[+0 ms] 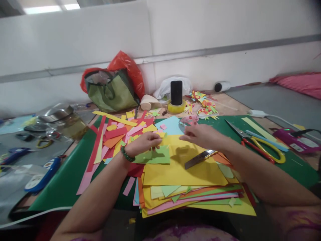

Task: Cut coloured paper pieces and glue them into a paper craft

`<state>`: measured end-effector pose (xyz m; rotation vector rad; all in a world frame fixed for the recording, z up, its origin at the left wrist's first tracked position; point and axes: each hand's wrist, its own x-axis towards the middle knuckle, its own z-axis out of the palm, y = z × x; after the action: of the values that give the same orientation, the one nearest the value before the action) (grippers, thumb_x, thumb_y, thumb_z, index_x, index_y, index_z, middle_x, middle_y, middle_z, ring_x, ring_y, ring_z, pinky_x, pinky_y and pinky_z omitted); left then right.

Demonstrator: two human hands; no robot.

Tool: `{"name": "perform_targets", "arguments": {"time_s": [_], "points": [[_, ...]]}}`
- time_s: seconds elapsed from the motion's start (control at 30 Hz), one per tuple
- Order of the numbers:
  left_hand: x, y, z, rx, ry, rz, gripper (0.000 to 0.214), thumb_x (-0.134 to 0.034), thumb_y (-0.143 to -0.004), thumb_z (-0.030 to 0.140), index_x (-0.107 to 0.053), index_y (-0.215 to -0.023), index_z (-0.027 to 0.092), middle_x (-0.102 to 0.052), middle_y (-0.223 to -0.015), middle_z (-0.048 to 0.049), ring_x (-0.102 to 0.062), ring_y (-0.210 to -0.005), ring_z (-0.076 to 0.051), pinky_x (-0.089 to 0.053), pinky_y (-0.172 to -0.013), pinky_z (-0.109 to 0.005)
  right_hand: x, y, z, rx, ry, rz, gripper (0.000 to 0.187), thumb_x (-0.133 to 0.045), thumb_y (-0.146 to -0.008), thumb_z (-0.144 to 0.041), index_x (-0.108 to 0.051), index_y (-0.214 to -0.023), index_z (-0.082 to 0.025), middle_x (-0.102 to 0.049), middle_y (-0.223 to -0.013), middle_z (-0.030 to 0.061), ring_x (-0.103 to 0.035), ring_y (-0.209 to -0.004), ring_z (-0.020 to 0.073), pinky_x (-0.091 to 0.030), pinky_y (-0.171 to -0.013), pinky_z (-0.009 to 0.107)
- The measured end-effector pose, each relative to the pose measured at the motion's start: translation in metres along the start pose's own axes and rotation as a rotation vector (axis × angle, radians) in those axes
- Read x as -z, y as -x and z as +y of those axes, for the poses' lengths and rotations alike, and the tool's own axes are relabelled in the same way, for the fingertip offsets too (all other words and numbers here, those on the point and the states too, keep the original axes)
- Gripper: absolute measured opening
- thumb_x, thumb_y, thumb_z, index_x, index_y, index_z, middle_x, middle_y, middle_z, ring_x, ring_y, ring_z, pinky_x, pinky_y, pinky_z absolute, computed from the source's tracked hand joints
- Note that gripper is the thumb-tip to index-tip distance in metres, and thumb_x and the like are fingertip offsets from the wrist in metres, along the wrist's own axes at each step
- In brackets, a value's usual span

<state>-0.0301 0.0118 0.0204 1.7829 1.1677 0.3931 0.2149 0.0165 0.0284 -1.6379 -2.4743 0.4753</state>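
My left hand (149, 141) is closed in a pinch above a light-green paper rectangle (160, 155). A small yellow scrap shows by its fingertips, but I cannot tell whether they hold it. Facing it, my right hand (197, 134) has its fingers curled and drawn together over the stack of coloured paper; anything in them is too small to make out. Yellow sheets (163, 175) top this stack. A dark metal blade (198, 160) with a shiny end lies on them, below my right hand. Behind the hands is a light-blue sheet (170, 124), with a pink object (190, 119) beside it.
Paper strips (115, 134) are heaped at left on the green mat (59, 187). Red-and-yellow-handled scissors (260, 147) lie at right, near a purple power strip (296, 140). A phone (176, 92) stands in a tape roll (176, 107). A jar (64, 120) stands left.
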Motion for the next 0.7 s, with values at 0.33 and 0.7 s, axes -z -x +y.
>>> {"name": "perform_targets", "arguments": {"time_s": [0.33,0.7], "points": [[-0.001,-0.004,-0.016,0.329,-0.028,-0.162,0.025,-0.065,-0.072,0.032,-0.048,-0.059,0.019,-0.064,-0.047,-0.0005,-0.059,-0.042,-0.013,-0.044,-0.044,-0.020,0.018,-0.027,0.041,-0.327,0.130,-0.156,0.057,-0.042,-0.082,-0.068,-0.058,-0.055,-0.021,-0.071,-0.070,0.0070,-0.065,-0.076,0.0233,-0.042,-0.067,0.031],[-0.003,-0.004,-0.016,0.253,-0.216,-0.126,0.027,-0.059,-0.071,0.028,-0.047,-0.048,0.020,-0.060,-0.041,0.0008,-0.055,-0.039,-0.013,-0.038,-0.041,-0.021,0.026,-0.026,0.051,-0.439,-0.160,0.215,0.027,-0.063,-0.075,-0.040,-0.055,-0.061,-0.018,-0.055,-0.052,0.0029,-0.056,-0.054,0.0183,-0.039,-0.049,0.028]]}}
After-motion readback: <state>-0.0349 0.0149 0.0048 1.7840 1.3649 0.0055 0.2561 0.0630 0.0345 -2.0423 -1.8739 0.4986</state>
